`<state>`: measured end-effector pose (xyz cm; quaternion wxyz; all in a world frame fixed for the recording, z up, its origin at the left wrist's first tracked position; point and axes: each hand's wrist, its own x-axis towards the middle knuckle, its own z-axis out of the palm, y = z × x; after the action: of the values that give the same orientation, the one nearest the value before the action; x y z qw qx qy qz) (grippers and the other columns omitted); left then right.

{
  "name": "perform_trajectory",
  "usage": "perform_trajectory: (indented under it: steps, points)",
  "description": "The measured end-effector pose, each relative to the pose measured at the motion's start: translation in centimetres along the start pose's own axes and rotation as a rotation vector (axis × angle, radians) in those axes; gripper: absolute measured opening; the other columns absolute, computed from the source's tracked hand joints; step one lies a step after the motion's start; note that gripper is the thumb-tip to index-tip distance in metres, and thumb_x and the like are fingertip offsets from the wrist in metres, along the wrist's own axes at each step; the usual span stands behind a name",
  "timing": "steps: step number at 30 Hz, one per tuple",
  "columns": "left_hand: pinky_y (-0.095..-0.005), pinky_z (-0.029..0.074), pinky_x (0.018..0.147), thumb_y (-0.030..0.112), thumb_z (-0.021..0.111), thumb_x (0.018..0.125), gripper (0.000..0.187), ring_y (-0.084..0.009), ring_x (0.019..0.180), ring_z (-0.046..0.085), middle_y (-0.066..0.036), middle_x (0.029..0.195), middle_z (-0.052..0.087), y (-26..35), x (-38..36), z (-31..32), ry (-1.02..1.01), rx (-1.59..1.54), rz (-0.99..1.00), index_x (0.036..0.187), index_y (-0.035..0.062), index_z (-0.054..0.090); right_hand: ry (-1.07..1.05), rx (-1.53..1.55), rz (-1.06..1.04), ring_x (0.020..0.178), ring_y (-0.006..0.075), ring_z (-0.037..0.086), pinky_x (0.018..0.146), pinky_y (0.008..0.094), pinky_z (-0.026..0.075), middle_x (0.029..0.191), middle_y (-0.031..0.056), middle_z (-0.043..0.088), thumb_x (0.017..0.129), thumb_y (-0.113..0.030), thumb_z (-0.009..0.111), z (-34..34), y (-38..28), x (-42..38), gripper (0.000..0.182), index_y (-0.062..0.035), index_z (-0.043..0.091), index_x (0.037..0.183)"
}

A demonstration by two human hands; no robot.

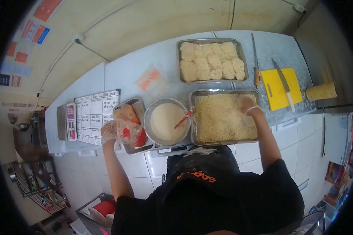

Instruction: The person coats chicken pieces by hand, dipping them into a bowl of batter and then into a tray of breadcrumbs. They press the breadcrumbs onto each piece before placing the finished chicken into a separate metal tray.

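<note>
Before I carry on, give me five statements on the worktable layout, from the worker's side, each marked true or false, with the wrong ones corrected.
1. The right hand is at the crumb tray. True.
2. The yellow cutting board lies left of the crumb tray. False: the yellow cutting board lies to its right.
3. The white-handled knife rests on the yellow cutting board. True.
4. The tray of crumb-coated pieces is nearer the worker than the crumb tray. False: it sits beyond the crumb tray.
5. The left hand is dipped in the bowl of white liquid. False: the left hand is by the smaller metal tray, left of that bowl.
</note>
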<state>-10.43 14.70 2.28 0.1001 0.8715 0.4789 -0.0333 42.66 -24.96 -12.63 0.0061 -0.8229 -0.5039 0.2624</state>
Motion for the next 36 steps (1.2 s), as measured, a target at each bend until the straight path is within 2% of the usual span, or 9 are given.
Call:
perform_trajectory:
  steps: [3,10,13,17,20,21,29,32,36]
  points:
    - [-0.0412,0.048,0.090,0.022,0.055,0.087,0.026,-0.0339,0.101,0.061,-0.017,0.108,0.066,-3.0,2.0,2.5,-0.224,0.180,-0.006,0.104,0.0102,0.069,0.149,-0.102,-0.029,0.111,0.0368,0.057,0.097,0.0420,0.044,0.117,0.0229,0.061,0.076,-0.011,0.063,0.6,0.5,-0.5,0.055,-0.0084,0.053,0.130]
    - [-0.0364,0.038,0.105,0.028,0.062,0.081,0.050,-0.0339,0.123,0.050,-0.021,0.129,0.054,-7.9,4.7,11.2,-0.673,0.245,0.198,0.126,0.0066,0.056,-0.167,0.395,-0.105,0.118,0.0388,0.053,0.102,0.0388,0.040,0.128,0.0251,0.054,0.076,-0.015,0.064,-4.1,-3.8,-2.0,0.059,-0.0076,0.049,0.134]
    - [-0.0350,0.034,0.109,0.026,0.067,0.077,0.057,-0.0315,0.128,0.046,-0.020,0.135,0.051,-4.7,2.9,11.5,-0.682,0.342,0.068,0.129,0.0069,0.055,-0.030,0.195,-0.335,0.128,0.0368,0.044,0.107,0.0430,0.036,0.141,0.0225,0.044,0.080,-0.034,0.067,0.8,-7.2,-1.3,0.075,-0.0046,0.038,0.142]
    - [-0.0353,0.036,0.105,0.027,0.063,0.081,0.050,-0.0291,0.125,0.049,-0.015,0.134,0.053,-0.2,2.0,9.2,-0.703,0.323,0.162,0.129,0.0124,0.057,-0.106,-0.275,-0.216,0.145,0.0334,0.016,0.111,0.0597,0.020,0.155,0.0135,0.022,0.072,-0.066,0.064,-0.6,-14.0,-2.8,0.109,-0.0022,0.020,0.149]
    - [-0.0375,0.046,0.094,0.030,0.057,0.085,0.036,-0.0290,0.110,0.061,-0.012,0.116,0.066,3.1,1.2,8.1,-0.684,0.265,0.121,0.118,0.0157,0.065,-0.060,-0.343,-0.249,0.144,0.0335,0.019,0.111,0.0596,0.018,0.154,0.0142,0.024,0.073,-0.068,0.061,0.2,-14.7,-2.9,0.107,-0.0037,0.021,0.149]
    - [-0.0391,0.049,0.085,0.033,0.057,0.085,0.032,-0.0283,0.099,0.065,-0.010,0.103,0.070,-1.9,1.4,14.2,-0.554,0.655,0.421,0.110,0.0170,0.068,-0.030,-0.298,-0.256,0.144,0.0336,0.019,0.111,0.0600,0.018,0.154,0.0140,0.024,0.074,-0.068,0.060,0.9,-14.5,-3.0,0.106,-0.0044,0.021,0.150]
    - [-0.0383,0.047,0.089,0.034,0.058,0.083,0.033,-0.0297,0.102,0.064,-0.012,0.103,0.069,2.2,-1.7,10.9,-0.536,0.249,0.201,0.107,0.0135,0.068,0.003,-0.082,-0.309,0.143,0.0342,0.020,0.114,0.0529,0.019,0.154,0.0156,0.026,0.081,-0.059,0.059,0.3,-11.9,-2.4,0.092,-0.0063,0.025,0.149]
    - [-0.0379,0.047,0.090,0.034,0.058,0.083,0.033,-0.0303,0.103,0.063,-0.013,0.103,0.069,3.8,-2.0,8.8,-0.531,0.235,0.190,0.106,0.0122,0.068,0.115,0.389,-0.566,0.137,0.0354,0.032,0.112,0.0436,0.027,0.146,0.0205,0.037,0.083,-0.050,0.064,2.9,-7.1,0.7,0.081,-0.0029,0.037,0.142]
    - [-0.0375,0.046,0.092,0.034,0.058,0.083,0.034,-0.0305,0.105,0.062,-0.014,0.106,0.068,4.2,-2.3,7.5,-0.452,0.149,0.181,0.106,0.0111,0.068,-0.195,0.273,-0.297,0.115,0.0377,0.054,0.098,0.0408,0.042,0.123,0.0245,0.056,0.075,-0.045,0.073,-0.8,-6.1,2.3,0.076,0.0009,0.048,0.130]
